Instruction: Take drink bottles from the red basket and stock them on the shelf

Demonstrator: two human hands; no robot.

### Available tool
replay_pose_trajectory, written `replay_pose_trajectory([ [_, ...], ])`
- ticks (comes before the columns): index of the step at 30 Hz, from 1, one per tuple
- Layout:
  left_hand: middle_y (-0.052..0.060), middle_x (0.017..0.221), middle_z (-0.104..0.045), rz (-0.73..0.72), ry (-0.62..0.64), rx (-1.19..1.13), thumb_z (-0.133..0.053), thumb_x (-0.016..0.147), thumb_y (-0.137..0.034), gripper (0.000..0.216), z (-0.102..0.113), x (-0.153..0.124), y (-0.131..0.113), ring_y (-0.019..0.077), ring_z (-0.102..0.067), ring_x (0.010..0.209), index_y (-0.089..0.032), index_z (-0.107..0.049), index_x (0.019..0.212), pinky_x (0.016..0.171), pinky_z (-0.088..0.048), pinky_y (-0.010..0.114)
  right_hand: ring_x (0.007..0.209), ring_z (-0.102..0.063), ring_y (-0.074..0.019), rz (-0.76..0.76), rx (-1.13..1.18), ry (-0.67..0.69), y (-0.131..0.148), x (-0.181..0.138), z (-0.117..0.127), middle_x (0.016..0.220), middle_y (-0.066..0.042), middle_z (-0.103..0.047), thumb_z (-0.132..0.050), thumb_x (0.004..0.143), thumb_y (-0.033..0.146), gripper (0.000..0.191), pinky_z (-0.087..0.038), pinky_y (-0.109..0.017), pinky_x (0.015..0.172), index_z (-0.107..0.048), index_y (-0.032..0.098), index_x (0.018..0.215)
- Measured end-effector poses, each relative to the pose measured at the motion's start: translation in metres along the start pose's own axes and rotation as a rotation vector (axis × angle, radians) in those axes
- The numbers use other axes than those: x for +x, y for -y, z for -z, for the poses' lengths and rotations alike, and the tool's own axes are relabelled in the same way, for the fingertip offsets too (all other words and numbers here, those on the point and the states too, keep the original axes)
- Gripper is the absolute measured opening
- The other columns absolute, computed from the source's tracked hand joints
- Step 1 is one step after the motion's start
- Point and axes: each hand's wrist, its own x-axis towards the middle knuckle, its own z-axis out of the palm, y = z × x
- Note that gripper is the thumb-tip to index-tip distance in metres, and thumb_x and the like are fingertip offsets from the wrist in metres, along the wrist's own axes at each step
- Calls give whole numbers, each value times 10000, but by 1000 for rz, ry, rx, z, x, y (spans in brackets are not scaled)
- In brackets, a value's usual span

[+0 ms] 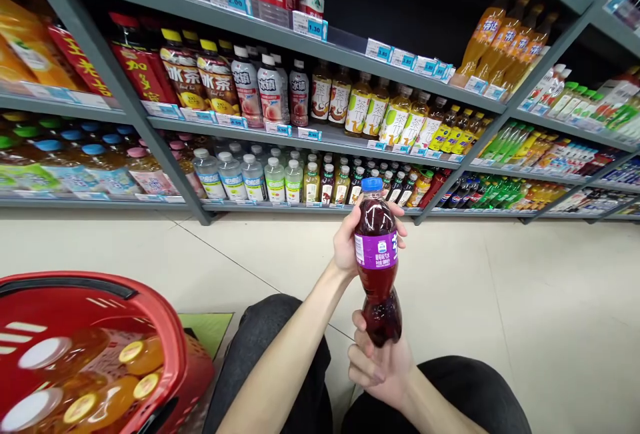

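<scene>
A bottle of dark red-purple soda (pixel 376 251) with a blue cap and a purple label is held upright, slightly tilted, in front of my knees. My left hand (pixel 346 241) wraps round its upper part from behind, fingertips showing on the right side of the neck. Under the bottle's base, my right hand (pixel 385 371) grips the bottom with curled fingers. Part of the label's large white lettering turns away at the right edge. To the left stands a red shopping basket (pixel 173 317) containing several orange drink bottles (pixel 107 404) with white and yellow caps.
Grey store shelves (pixel 320 129) run across the back, lined with several kinds of bottled drinks and price tags. Orange soda bottles (pixel 505 41) stand on the upper right shelf. Pale floor tiles (pixel 450 287) lie before the shelves, and a green mat (pixel 210 327) shows beside the basket.
</scene>
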Motion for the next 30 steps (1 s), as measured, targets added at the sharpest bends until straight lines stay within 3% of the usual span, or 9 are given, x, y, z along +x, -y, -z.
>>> replay_pose_trajectory([
  [4, 97, 1008, -678, -14, -35, 3, -691, 806, -660, 673, -2, 0, -2, 226, -668, 757, -200, -594, 1288, 599, -583, 354, 349, -233, -90, -31, -34, 83, -3, -1, -2, 497, 96, -517, -719, 915, 553, 388, -217, -237, 402, -564, 200, 873],
  [8, 97, 998, -676, -15, -62, 29, -678, 799, -660, 675, -2, 0, -4, 226, -661, 742, -202, -601, 1288, 583, -575, 353, 372, -239, -107, -23, -85, 61, -4, -2, -6, 444, 101, -441, -696, 902, 597, 412, -236, -255, 431, -557, 209, 874],
  [14, 101, 1005, -677, -11, -64, 43, -651, 798, -677, 689, 0, 1, -3, 226, -663, 740, -198, -591, 1291, 588, -573, 362, 398, -281, -107, -1, -78, 24, -3, -3, -10, 462, 91, -445, -719, 869, 590, 412, -232, -262, 457, -604, 196, 905],
  [23, 81, 926, -701, -16, -65, 28, -678, 789, -648, 561, 4, 0, -5, 204, -668, 695, -182, -589, 1087, 578, -560, 322, 488, -331, -92, 143, 75, -174, -4, 8, -11, 521, 65, -453, -830, 744, 579, 495, -250, -241, 508, -705, 131, 913],
  [30, 86, 982, -721, -28, -102, 113, -719, 834, -588, 523, 7, 3, -9, 188, -689, 761, -156, -620, 1112, 651, -594, 310, 565, -502, -130, 229, 102, -328, 0, 19, -8, 654, 4, -582, -856, 697, 687, 654, -327, -225, 497, -712, 129, 1007],
])
